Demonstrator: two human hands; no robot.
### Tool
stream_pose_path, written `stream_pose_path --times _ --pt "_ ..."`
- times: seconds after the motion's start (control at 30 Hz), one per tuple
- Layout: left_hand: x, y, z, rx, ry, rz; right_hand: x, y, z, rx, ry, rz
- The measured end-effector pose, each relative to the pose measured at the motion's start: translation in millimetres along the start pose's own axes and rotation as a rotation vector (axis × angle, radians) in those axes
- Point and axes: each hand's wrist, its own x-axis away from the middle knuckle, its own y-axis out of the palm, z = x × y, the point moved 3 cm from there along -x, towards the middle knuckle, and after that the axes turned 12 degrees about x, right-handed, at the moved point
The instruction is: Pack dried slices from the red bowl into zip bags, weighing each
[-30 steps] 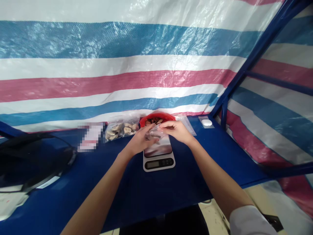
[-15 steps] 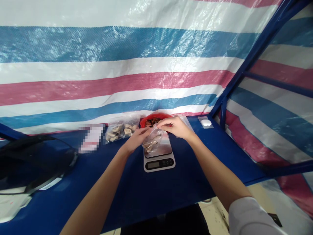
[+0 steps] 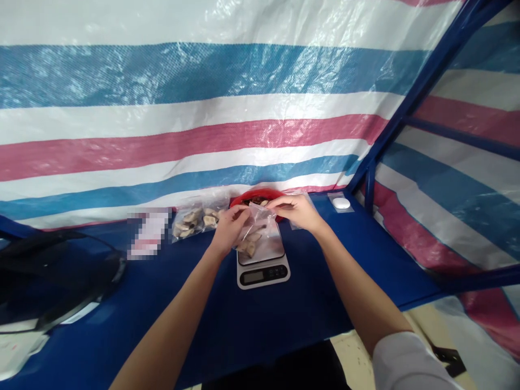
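A clear plastic bag (image 3: 260,221) with several pale dried slices in its bottom hangs over the steel plate of a white kitchen scale (image 3: 264,274). My left hand (image 3: 230,230) pinches the bag's left upper side. At the opposite upper edge, the fingers of my right hand (image 3: 296,210) are closed on the plastic. Just behind the bag stands a red bowl (image 3: 239,199) holding dark and pale dried pieces, partly hidden by my hands. The scale's display looks dark, with no readable figure.
Two filled clear bags (image 3: 187,222) of pale slices lie left of the scale. Farther left are a blurred-out card (image 3: 150,233) and a black strapped object (image 3: 60,271). A white oval item (image 3: 341,203) rests on a small bag at right. Striped sheeting (image 3: 203,130) closes off the back.
The left hand has turned and shifted slightly along the bag's side. The bag's mouth looks wider, and the slices have shifted in its bottom. The right hand has barely moved.
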Motion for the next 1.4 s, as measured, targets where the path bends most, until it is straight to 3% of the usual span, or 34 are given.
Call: stream_pose_path --times 0.2,0.33,0.53,0.77,1.07,1.23,1.4 --pt "12.8 6.7 -20.6 0.325 -0.116 0.317 11.5 14.7 25.3 -0.182 0.296 0.181" --pt "24.7 16.2 -26.8 0.438 -0.231 0.352 14.5 29.4 31.6 -0.23 0.349 0.193" --pt "29.6 18.2 -29.8 0.422 -0.162 0.443 18.0 39.0 31.6 -0.344 0.41 0.222" --pt "24.9 15.8 -33.3 0.421 -0.171 0.416 15.1 43.7 36.9 -0.332 0.411 0.261" --pt "17.6 2.4 -24.7 0.42 -0.289 0.229 12.4 39.0 46.7 -0.33 0.441 0.189" --pt "7.4 -4.4 -33.6 0.264 -0.156 0.157 12.0 42.3 47.4 -0.323 0.434 0.194" --pt "2.9 -9.8 -40.4 0.161 -0.076 0.202 14.7 43.5 51.4 -0.356 0.451 0.219"
